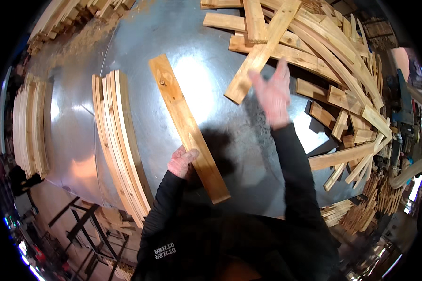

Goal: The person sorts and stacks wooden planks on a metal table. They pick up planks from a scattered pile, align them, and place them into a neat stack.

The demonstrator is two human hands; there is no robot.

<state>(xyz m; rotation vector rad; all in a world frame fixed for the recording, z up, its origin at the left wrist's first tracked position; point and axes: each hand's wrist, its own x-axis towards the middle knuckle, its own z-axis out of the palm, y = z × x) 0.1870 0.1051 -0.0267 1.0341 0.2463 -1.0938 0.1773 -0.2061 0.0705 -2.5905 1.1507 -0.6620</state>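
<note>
My left hand (182, 161) grips a wooden board (185, 117) near its lower end, the thumb on top and the other fingers hidden beneath. This board has a dark knot near its far end and slants across the metal table (143, 56). My right hand (273, 93) is off to the right, fingers spread and slightly blurred, with nothing in it. Closest to it is a loose board (248, 70) that sticks out from the pile; whether the fingertips touch it I cannot tell.
A jumbled pile of boards (314, 61) covers the table's right side. On the left stand a neat row of boards on edge (119, 136) and another stack (33, 126). More lumber (75, 18) lies at the far left. A black metal frame (96, 229) stands below the table.
</note>
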